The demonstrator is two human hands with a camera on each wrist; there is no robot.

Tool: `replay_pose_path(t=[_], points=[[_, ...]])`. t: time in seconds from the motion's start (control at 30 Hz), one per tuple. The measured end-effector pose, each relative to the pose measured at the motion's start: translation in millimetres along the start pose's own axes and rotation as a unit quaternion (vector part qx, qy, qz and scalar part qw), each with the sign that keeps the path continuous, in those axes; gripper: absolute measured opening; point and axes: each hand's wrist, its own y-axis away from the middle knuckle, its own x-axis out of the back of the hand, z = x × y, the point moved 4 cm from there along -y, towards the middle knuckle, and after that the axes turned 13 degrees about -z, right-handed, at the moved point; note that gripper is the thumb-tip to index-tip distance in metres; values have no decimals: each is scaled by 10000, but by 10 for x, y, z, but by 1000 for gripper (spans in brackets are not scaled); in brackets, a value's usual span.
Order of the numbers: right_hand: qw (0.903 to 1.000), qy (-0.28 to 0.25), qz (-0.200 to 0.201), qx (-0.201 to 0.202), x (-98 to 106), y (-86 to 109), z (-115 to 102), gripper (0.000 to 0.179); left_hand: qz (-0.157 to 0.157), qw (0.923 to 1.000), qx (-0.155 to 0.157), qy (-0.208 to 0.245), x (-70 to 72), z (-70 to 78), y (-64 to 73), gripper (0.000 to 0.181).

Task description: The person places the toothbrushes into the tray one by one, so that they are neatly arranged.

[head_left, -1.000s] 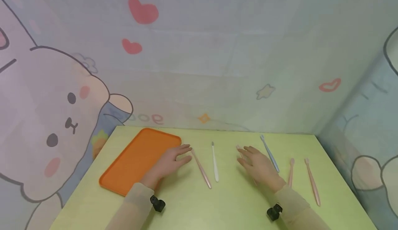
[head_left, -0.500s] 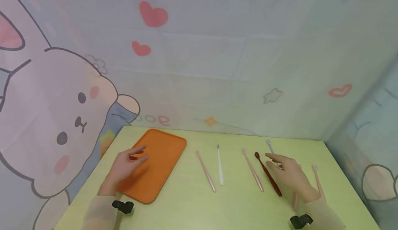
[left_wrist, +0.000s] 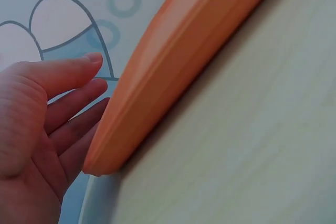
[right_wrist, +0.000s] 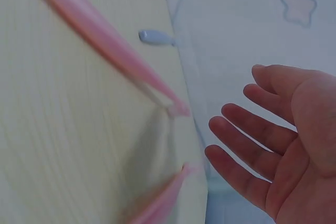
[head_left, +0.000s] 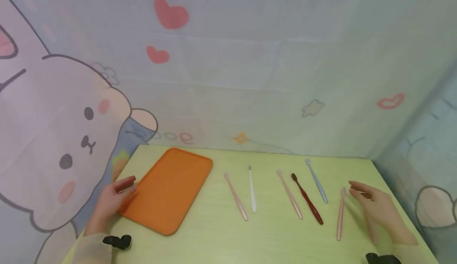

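Observation:
My left hand (head_left: 110, 201) is beside the left edge of the orange tray (head_left: 168, 192), its fingers loosely bent with nothing in them. In the left wrist view its fingertips come right up to the tray's rim (left_wrist: 152, 82). Over at the table's right side, my right hand (head_left: 380, 210) hovers with relaxed, spread fingers, partly covering a pink toothbrush (head_left: 371, 230). Another pink toothbrush (head_left: 340, 216) lies just left of it, and it shows large in the right wrist view as a pink handle (right_wrist: 100, 30). No toothbrush touches the right palm (right_wrist: 310, 150).
Across the middle of the yellow-green table (head_left: 207, 240) lie a pink toothbrush (head_left: 236, 198), a white one (head_left: 252, 192), a further pink one (head_left: 290, 196), a dark red one (head_left: 308, 202) and a blue one (head_left: 317, 182). A cartoon-printed backdrop (head_left: 228, 77) stands behind.
My hands have moved apart: the left went leftward across the tray to its outer edge, the right went rightward past the dark red and blue toothbrushes. The dark red toothbrush came into sight.

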Motion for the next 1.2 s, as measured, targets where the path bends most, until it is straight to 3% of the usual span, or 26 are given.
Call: replay_pose_path(t=[0.23,0.4,0.67,0.83,0.93,1.1,1.2], points=[[9993,53,112,-364,140,151,259,54,-178,9985,362,-378,-20,-61,-2,49],[9977,234,-227,-591,164,193,406,58,-278,9967,504,-567,-38,-69,27,49],[9912,89,-700,-1118,80,232,579,71,-508,9933,689,-779,-91,-36,103,50],[9839,-207,-1065,-1417,21,226,629,77,-731,9944,501,-572,-107,-33,161,44],[9829,-236,-1075,-1475,6,226,643,76,-947,9947,305,-245,-126,-19,181,44],[9831,-260,-1080,-1458,-11,216,624,76,-1384,9898,72,330,-143,10,200,50],[9845,-217,-1086,-1357,-23,210,593,74,-1651,9828,-243,785,-161,34,203,55]])
